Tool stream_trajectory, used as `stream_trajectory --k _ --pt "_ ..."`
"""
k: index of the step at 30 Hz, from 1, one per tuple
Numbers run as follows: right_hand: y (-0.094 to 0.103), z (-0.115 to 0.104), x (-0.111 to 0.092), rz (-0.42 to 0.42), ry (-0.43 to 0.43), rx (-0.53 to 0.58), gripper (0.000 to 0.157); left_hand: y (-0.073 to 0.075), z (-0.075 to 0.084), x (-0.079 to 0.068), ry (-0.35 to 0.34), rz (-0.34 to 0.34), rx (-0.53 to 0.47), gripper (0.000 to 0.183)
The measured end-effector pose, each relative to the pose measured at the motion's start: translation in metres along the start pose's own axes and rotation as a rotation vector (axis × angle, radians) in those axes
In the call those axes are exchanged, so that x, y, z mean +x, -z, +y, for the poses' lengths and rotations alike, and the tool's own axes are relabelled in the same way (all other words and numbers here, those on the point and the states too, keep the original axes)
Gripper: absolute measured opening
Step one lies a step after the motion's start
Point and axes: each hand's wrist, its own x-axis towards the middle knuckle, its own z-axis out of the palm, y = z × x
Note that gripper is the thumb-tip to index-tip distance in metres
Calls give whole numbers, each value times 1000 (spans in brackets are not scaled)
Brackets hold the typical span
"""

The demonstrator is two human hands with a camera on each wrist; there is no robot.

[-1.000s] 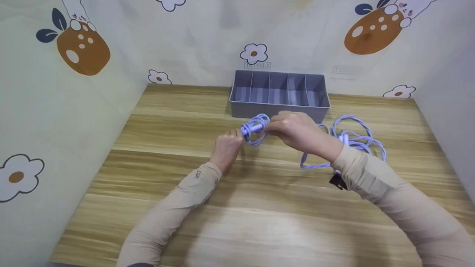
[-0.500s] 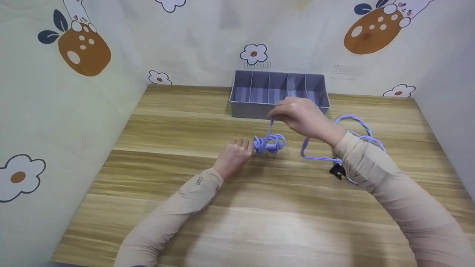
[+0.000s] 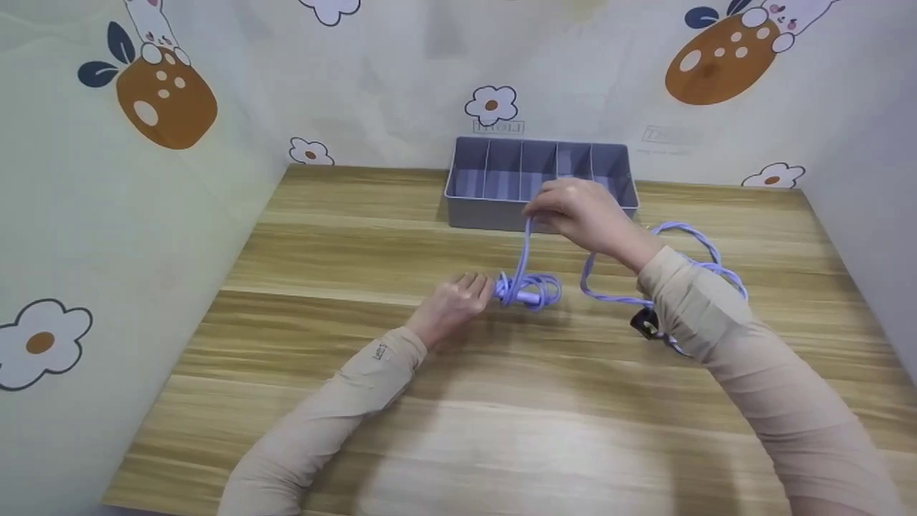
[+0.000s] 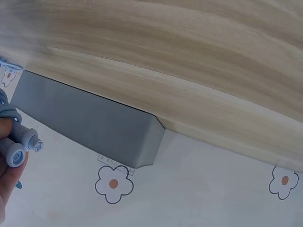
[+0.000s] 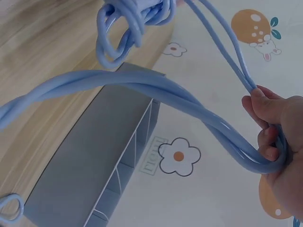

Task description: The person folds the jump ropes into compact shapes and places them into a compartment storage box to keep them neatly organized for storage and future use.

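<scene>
My left hand point(image 3: 453, 304) grips the bundled end of a blue cord, with several loops wound round a cylindrical piece point(image 3: 529, 297). In the left wrist view two cylindrical end pieces point(image 4: 19, 149) with round rims stick out beside its fingers. My right hand point(image 3: 582, 215) is raised in front of the grey box and pinches two strands of the cord point(image 3: 527, 247), which run taut down to the bundle. The right wrist view also shows a twisted length point(image 5: 189, 104) curving through this hand. Looser cord point(image 3: 616, 297) lies to the right, with a black piece point(image 3: 646, 324) by my right sleeve.
A grey box point(image 3: 487, 213) with several compartments stands at the back of the wooden table point(image 3: 344, 229), against a wall printed with flowers and oranges. More twisted cord loops point(image 3: 706, 240) lie right of the box, partly behind my right forearm.
The left hand has moved down and right with the bundle. The right hand has risen away from it, drawing out a stretch of cord. The black piece has shifted slightly up.
</scene>
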Motion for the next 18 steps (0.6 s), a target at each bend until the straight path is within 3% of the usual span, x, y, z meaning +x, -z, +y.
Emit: stream_trajectory --k 18 --pt "-18 23 -4 10 -150 64 13 4 -2 2 -40 127 -99 13"
